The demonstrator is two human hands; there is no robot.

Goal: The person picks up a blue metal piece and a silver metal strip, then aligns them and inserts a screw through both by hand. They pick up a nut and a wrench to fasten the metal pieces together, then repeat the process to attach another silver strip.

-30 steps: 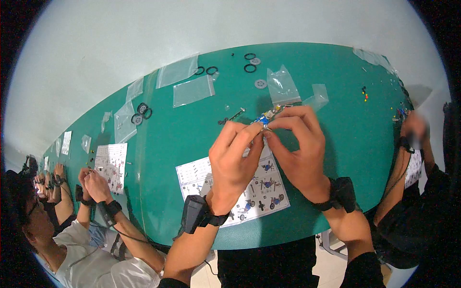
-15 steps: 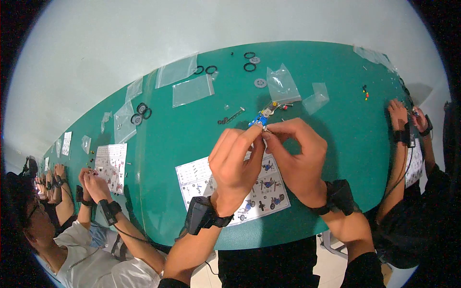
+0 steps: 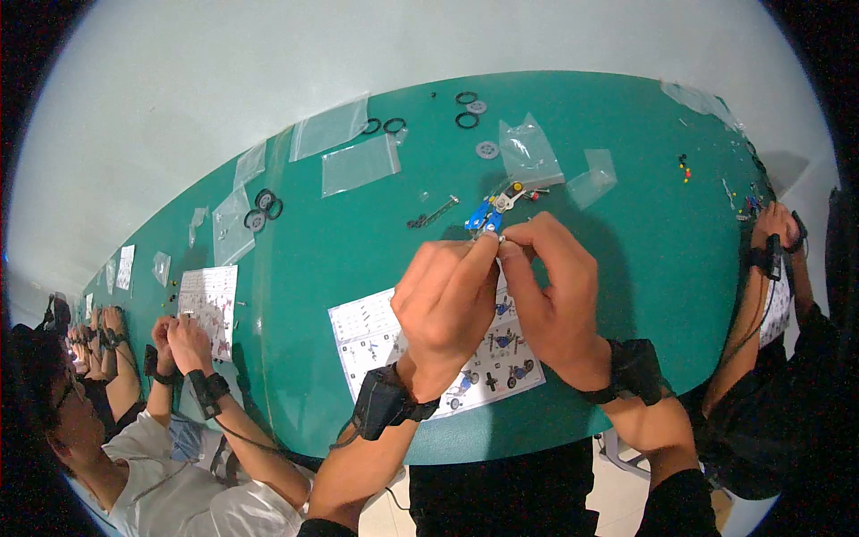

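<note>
A small blue and silver model (image 3: 488, 213) with a yellow part at its top juts out beyond my fingertips, above the printed instruction sheet (image 3: 358, 331). My left hand (image 3: 443, 291) pinches its lower end between thumb and forefinger. Close against it, my right hand (image 3: 559, 300) has thumb and forefinger pressed together at the same end, touching a tiny light part too small to name. Just left of the model lies a thin metal strip (image 3: 440, 211) with small dark parts at its end.
Behind the hands lie clear plastic bags (image 3: 530, 154), black rings (image 3: 466, 120) and a grey wheel disc (image 3: 487, 149). Assembled wheels (image 3: 263, 201) lie to the left on the green table (image 3: 313, 259). Co-workers' hands (image 3: 183, 345) work at the left, another person's (image 3: 777, 224) at the right.
The model has tilted slightly, showing more of its blue parts. My right hand has shifted a little left. The right-hand co-worker's hands have drawn closer together.
</note>
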